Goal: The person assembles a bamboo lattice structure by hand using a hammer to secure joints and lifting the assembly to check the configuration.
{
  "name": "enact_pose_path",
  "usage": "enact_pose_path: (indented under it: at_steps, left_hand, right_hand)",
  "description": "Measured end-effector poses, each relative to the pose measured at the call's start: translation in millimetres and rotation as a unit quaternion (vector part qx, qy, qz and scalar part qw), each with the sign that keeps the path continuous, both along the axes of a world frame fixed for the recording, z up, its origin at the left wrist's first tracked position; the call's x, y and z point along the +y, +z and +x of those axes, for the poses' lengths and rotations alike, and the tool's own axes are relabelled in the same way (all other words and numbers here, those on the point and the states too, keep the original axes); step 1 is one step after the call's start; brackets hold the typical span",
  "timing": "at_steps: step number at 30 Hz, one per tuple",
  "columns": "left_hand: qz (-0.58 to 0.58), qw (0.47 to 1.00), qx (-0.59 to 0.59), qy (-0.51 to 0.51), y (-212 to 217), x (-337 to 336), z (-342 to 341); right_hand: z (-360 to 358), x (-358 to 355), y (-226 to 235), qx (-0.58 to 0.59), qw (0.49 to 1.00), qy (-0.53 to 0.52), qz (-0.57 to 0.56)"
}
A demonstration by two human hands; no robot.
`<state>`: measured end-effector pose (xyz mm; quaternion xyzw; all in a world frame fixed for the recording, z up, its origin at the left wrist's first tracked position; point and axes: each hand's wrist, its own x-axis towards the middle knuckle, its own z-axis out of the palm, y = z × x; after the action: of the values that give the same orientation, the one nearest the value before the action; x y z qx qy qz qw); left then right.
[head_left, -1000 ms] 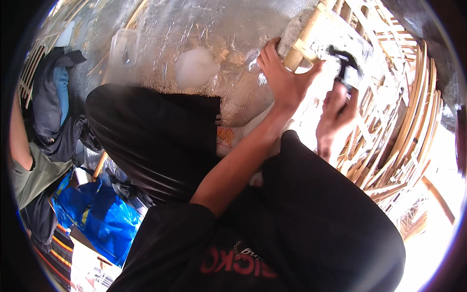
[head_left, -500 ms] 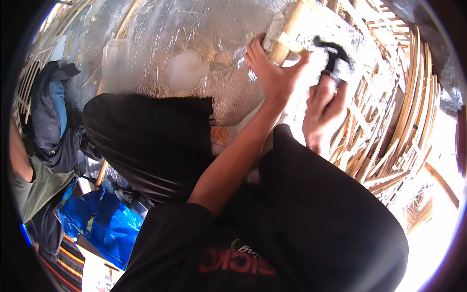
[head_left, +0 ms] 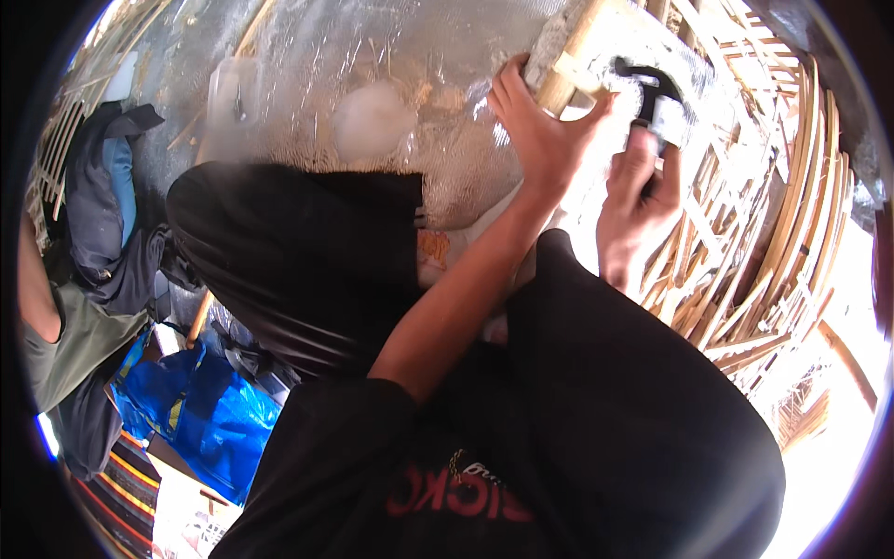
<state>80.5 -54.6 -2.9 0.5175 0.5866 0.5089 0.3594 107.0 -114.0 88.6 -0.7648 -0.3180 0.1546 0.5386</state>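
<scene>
My right hand [head_left: 641, 210] is wrapped round the handle of a black claw hammer [head_left: 657, 86], thumb laid along it. The hammer's head points away from me, over a sunlit whitish surface. To its left, my left hand [head_left: 551, 140] grips the near end of a bamboo pole [head_left: 561, 86], fingers on the left side and thumb on the right. The pole lies along the edge of a rough, pale block [head_left: 554, 42]. Glare washes out the spot between the thumb and the hammer.
Split bamboo strips [head_left: 810, 186] are stacked on the right. Silvery foil sheeting [head_left: 307, 47] covers the ground ahead, with a clear plastic container [head_left: 231, 102] on it. A blue bag [head_left: 200, 405] and another person's arm [head_left: 39, 289] are at left. My bent knees flank the work.
The whole view has shifted slightly, moving both hands, the hammer and the pole a little to the right in the picture. Both hands keep their grips.
</scene>
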Motion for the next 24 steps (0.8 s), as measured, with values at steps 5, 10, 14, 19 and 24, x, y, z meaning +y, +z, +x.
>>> enact_pose_path:
  at_steps: [5,10,14,19,24]
  left_hand:
    - [0.017,1.0,0.005,-0.001,-7,7,-5]
    - [0.006,1.0,-0.002,0.005,1,2,4]
    - [0.041,0.999,0.025,0.021,-13,4,-2]
    - [0.041,0.999,0.001,0.007,-6,-1,4]
    - [0.024,0.999,0.023,-0.005,-6,-2,-5]
  right_hand:
    - [-7,11,9,-0.235,0.934,0.07,-0.259]
    - [3,7,-12,-0.104,0.994,-0.04,-0.016]
    - [14,8,-8,-0.132,0.98,0.047,-0.139]
    - [10,10,-14,-0.247,0.96,0.055,-0.122]
    - [29,12,-18,-0.214,0.955,0.076,-0.19]
